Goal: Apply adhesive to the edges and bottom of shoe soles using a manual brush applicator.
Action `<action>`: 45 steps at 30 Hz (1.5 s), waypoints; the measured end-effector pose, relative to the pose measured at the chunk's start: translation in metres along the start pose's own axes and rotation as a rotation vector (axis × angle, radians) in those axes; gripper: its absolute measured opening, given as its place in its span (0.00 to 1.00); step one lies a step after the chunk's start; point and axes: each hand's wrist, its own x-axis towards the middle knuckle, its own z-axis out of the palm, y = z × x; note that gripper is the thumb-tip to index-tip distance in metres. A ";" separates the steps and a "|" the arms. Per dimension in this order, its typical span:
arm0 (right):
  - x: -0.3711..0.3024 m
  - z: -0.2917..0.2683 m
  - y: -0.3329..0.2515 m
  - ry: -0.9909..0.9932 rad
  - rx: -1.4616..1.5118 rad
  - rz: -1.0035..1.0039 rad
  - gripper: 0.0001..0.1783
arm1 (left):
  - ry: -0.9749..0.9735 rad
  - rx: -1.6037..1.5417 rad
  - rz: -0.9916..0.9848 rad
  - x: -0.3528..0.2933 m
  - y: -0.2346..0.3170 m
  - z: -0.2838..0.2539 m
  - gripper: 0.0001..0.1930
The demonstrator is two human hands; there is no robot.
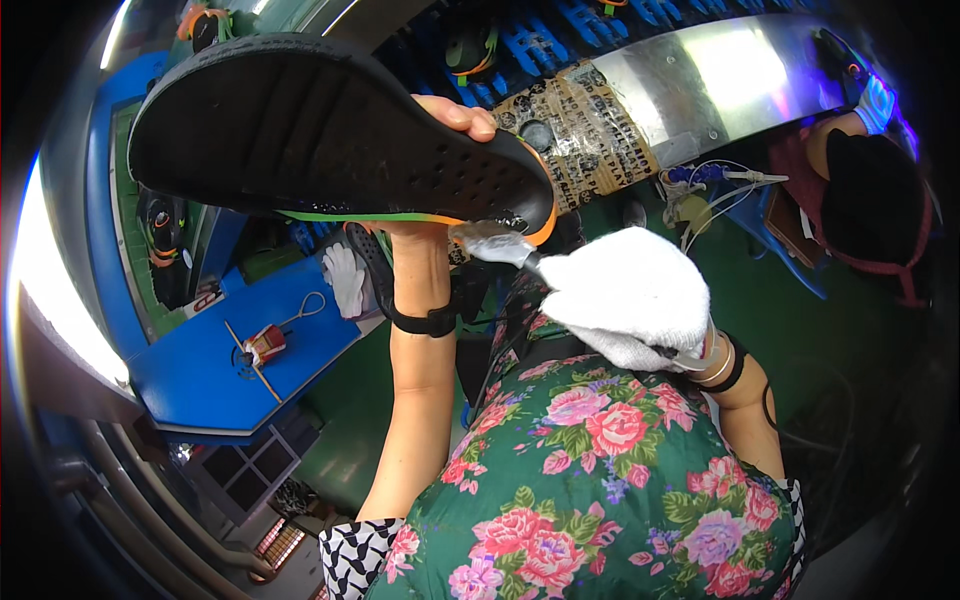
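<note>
A black shoe sole point(300, 130) with a row of small holes near one end and a green and orange edge is held up in front of me. My left hand point(452, 116) is bare and closed around its far side; most of that hand is hidden behind the sole. My right hand point(625, 295), in a white glove, grips a brush point(495, 243) by its dark handle. The brush's pale bristles are at the holed end of the sole, beside a wet, shiny patch. The gloved fingers are closed together.
On the left, a blue table point(190, 390) bears a red container point(264, 345) with a stick and a looped wire; a white glove point(345, 278) lies at its corner. A metal ledge point(690, 85) with taped cardboard point(590, 130) runs ahead, beside blue racks point(545, 50). Another person point(870, 190) is at right.
</note>
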 end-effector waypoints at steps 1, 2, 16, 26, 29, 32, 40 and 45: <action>-0.001 -0.002 0.001 -0.002 -0.003 0.015 0.17 | -0.011 0.030 0.018 -0.001 0.001 -0.004 0.51; -0.003 -0.003 0.002 -0.002 -0.002 0.014 0.17 | -0.011 0.031 0.018 -0.002 0.002 -0.003 0.51; 0.000 0.007 -0.009 -0.030 0.053 -0.078 0.17 | 0.029 0.050 0.017 -0.005 0.001 0.009 0.55; -0.004 0.000 -0.003 0.055 -0.024 0.047 0.20 | 0.033 0.033 -0.021 -0.006 0.008 0.010 0.46; -0.002 0.001 -0.005 0.027 -0.010 0.033 0.20 | 0.033 0.022 -0.027 -0.005 0.008 0.012 0.42; -0.004 0.004 -0.006 0.032 0.011 0.008 0.19 | 0.013 0.039 -0.016 -0.003 0.007 0.012 0.41; -0.003 0.008 -0.009 0.033 0.054 -0.039 0.17 | -0.020 0.046 0.001 -0.002 0.006 0.010 0.48; 0.003 0.003 -0.002 0.111 -0.070 0.042 0.16 | 0.012 -0.036 -0.058 -0.005 0.008 0.009 0.54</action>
